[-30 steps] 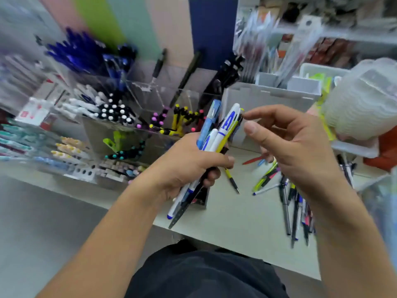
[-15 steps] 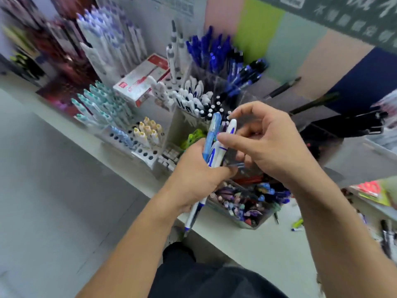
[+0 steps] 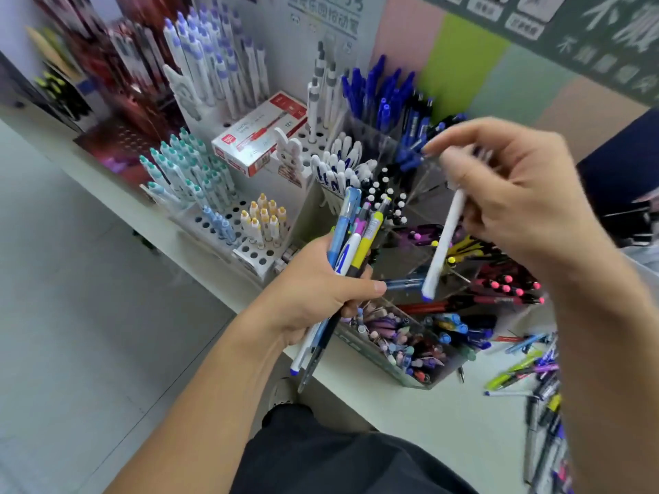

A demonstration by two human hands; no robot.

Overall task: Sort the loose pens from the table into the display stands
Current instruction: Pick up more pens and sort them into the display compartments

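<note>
Left hand (image 3: 313, 290) gripping pen bundle (image 3: 351, 237), right hand (image 3: 517, 197) pinching white pen (image 3: 444, 244), pale table (image 3: 445, 418) (grey floor (image 3: 89, 315) beside)

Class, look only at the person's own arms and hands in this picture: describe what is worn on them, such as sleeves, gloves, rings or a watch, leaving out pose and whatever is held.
Both forearms are bare as far as the frame shows: no sleeve reaches them. The left hand and right hand wear no gloves, and no ring, watch or bracelet is visible. Fingernails look short and unpainted.
</note>
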